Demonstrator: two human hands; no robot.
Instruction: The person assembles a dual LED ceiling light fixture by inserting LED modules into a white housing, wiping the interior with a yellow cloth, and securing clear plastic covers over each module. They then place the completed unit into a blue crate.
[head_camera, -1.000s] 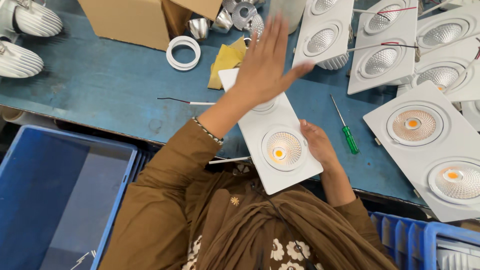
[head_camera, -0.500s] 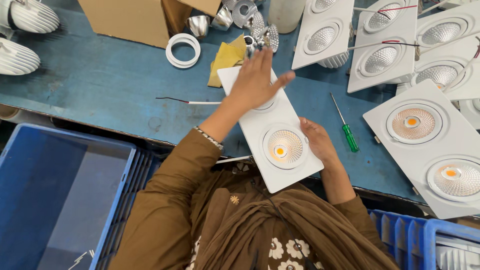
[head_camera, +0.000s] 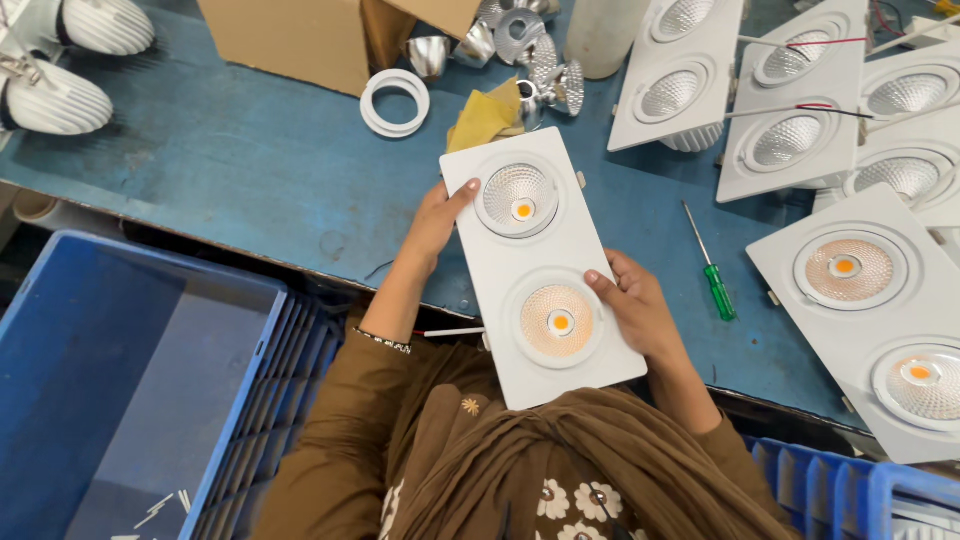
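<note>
- White twin-lamp fixture (head_camera: 541, 265) over blue worktop (head_camera: 230, 170) edge, left of green screwdriver (head_camera: 711, 265).
- Left hand (head_camera: 432, 222) gripping fixture's left edge.
- Right hand (head_camera: 635, 307) gripping its right edge.

On the blue desk (head_camera: 220, 170): a green-handled screwdriver (head_camera: 710, 265), a white plastic ring (head_camera: 395, 102), a yellow cloth (head_camera: 483, 117), a cardboard box (head_camera: 300, 40), loose silver reflectors (head_camera: 530, 50). White twin downlight panels (head_camera: 870, 300) lie at right. A blue crate (head_camera: 110, 400) sits below.
</note>
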